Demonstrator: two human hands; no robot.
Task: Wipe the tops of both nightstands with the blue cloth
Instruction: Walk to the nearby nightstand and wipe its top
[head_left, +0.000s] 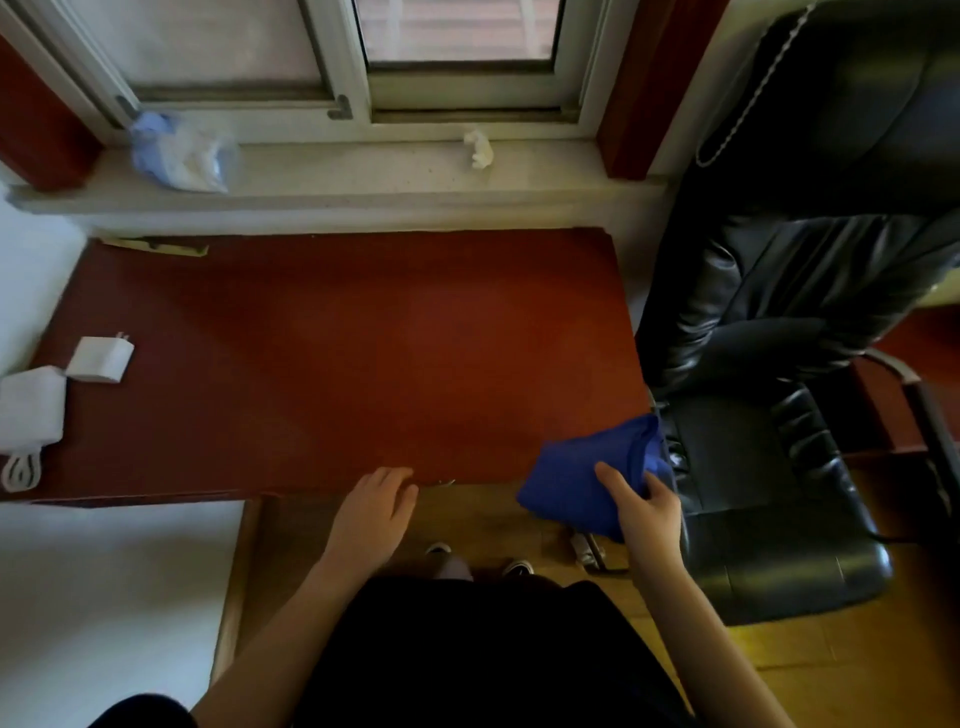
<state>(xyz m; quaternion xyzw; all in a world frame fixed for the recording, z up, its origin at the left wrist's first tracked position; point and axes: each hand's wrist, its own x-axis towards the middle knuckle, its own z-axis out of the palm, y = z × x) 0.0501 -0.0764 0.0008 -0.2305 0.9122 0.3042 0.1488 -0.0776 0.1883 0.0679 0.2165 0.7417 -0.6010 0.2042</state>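
The dark red nightstand top fills the middle of the view, below a window. A bunched blue cloth lies over its front right corner and hangs past the edge. My right hand grips the cloth from the right, thumb on top and fingers curled under a fold. At the front edge of the top, near the middle, my left hand rests with relaxed fingers and holds nothing. Only this one nightstand is in view.
A white charger plug and a white folded item with a coiled cable lie at the top's left end. A black leather chair stands close on the right. The windowsill holds a plastic bag and crumpled tissue. White bedding lies lower left.
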